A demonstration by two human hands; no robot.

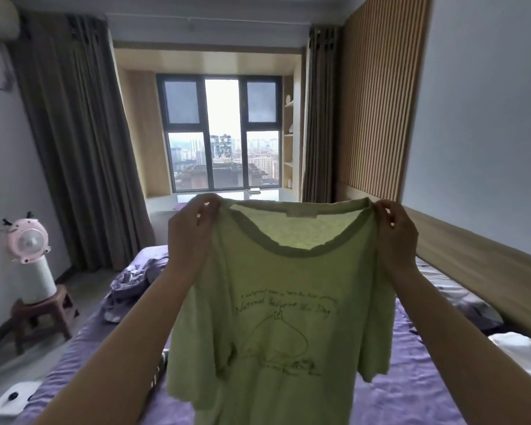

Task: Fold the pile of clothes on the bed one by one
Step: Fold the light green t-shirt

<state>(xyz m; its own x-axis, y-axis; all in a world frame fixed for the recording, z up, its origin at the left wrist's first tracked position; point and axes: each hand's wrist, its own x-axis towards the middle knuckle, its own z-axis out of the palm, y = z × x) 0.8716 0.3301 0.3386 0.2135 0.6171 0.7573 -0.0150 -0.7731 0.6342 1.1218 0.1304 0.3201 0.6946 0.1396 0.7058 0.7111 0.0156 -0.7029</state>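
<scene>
Bedroom, purple-sheeted bed [411,391] below. Green T-shirt [276,317] held up in the air above it, hanging by its shoulders: left hand [193,231] fingers pinch one shoulder, right hand [396,237] fingers pinch the other. Chest print in cursive, first word "National"; remainder unreadable.

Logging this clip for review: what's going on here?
A person holds a green T-shirt up in the air by its shoulders, the left hand and right hand each pinching one. It hangs unfolded above the purple bed. More rumpled clothes lie on the bed's left side.
</scene>
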